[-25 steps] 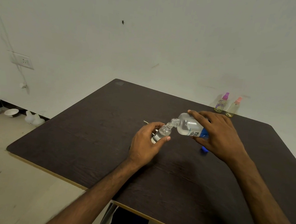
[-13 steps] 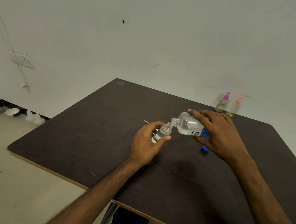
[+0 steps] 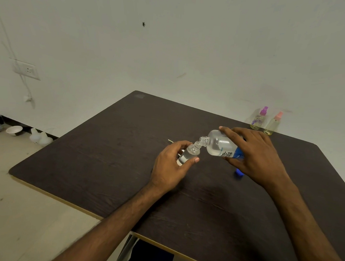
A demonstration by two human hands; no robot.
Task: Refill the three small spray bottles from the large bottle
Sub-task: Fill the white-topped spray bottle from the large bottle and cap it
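Note:
My left hand [image 3: 170, 166] grips a small clear spray bottle [image 3: 188, 154] with its top off, tilted to the right above the dark table [image 3: 109, 158]. My right hand [image 3: 255, 155] holds the large clear bottle [image 3: 217, 143] with a blue label, tipped down to the left so its open neck meets the small bottle's mouth. Two more small spray bottles stand capped at the table's far edge: one with a purple top [image 3: 259, 118], one with a pink top [image 3: 273, 124]. A blue cap [image 3: 238, 172] lies on the table under my right hand.
A thin pale stick [image 3: 170, 141] lies on the table behind my left hand. On the floor at the left are a white bowl [image 3: 14, 130] and white plastic containers [image 3: 40, 137]. A wall socket [image 3: 27, 71] is on the left wall.
Both hands and both bottles hold almost the same pose; the view has shifted only slightly.

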